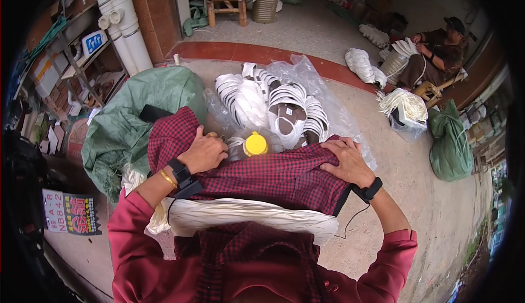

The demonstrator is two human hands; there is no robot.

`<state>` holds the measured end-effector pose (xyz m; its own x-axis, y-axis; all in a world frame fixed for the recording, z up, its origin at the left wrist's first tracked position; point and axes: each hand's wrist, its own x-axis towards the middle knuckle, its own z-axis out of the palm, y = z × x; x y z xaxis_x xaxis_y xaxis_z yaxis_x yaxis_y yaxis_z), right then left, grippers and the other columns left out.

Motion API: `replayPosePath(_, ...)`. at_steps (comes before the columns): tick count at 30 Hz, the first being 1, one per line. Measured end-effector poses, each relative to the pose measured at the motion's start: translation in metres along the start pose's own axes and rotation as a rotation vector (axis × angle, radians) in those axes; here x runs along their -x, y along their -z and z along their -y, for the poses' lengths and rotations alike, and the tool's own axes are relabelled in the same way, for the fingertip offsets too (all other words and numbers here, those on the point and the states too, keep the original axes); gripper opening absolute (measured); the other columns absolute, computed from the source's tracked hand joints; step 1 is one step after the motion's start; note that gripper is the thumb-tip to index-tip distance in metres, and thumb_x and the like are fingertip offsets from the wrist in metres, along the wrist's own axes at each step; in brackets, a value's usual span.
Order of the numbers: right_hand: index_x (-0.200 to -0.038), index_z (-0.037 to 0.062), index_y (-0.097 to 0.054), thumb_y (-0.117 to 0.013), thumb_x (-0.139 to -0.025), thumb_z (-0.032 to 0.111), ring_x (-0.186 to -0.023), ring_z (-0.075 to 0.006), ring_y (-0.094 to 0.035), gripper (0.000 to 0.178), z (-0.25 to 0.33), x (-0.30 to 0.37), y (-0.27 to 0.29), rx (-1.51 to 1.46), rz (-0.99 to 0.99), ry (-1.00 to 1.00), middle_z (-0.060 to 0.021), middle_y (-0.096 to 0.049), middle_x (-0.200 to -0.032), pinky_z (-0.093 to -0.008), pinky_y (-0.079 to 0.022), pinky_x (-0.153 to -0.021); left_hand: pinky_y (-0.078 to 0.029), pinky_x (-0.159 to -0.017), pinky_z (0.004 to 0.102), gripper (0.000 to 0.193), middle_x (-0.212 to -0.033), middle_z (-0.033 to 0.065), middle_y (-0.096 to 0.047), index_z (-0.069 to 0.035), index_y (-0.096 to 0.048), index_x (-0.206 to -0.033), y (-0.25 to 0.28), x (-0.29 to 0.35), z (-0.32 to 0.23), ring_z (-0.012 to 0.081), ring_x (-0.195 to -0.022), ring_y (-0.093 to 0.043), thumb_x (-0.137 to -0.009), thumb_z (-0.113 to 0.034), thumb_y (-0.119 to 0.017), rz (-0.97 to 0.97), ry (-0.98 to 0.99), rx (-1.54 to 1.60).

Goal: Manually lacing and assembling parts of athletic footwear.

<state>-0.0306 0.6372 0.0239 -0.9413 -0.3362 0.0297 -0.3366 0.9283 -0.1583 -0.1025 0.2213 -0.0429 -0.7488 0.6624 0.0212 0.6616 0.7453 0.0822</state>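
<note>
A red-and-dark checkered cloth (262,177) is stretched across in front of me. My left hand (203,151) is closed on its upper edge at the left, fingers curled. At the right end my right hand (348,162) grips the same cloth, thumb on top and fingertips over the edge. Below the cloth lies a long bundle of white strands (251,215), over my lap. Just beyond the cloth, between my hands, stands a clear container with a yellow cap (256,144). Past it sit stacks of white banded pieces (287,109) on clear plastic sheeting (339,117).
A big green sack (164,89) bulges at the left. To the right are a pile of white strands (403,106) and another green sack (450,144). A seated person (440,51) works at the far right. A bamboo chair (227,7) stands at the back.
</note>
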Motion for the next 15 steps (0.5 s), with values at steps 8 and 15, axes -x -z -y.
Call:
replayPosePath(8, -0.135, 0.0098, -0.056, -0.076, -0.082, 0.036, -0.107, -0.0382, -0.060, 0.063, -0.027, 0.007, -0.019, -0.344, -0.317, -0.436, -0.0200, -0.063, -0.124, -0.0445, -0.049, -0.094, -0.038, -0.096, 0.0659, 0.049, -0.135, 0.0190, -0.051, -0.006, -0.059, -0.130, 0.041, 0.018, 0.061, 0.0435, -0.124, -0.049, -0.088, -0.032, -0.067, -0.173, 0.540, 0.099)
replayPosePath(15, -0.101, 0.0030, -0.074, -0.071, -0.081, -0.001, -0.081, -0.0251, -0.071, 0.021, -0.003, 0.001, -0.011, -0.475, -0.592, -0.215, -0.0169, -0.073, -0.095, -0.0335, -0.056, -0.075, -0.046, -0.089, 0.0524, 0.017, -0.100, 0.0127, -0.064, -0.008, -0.073, -0.092, 0.013, 0.019, 0.096, 0.0352, -0.102, -0.060, -0.076, -0.011, -0.076, -0.425, 0.541, 0.416)
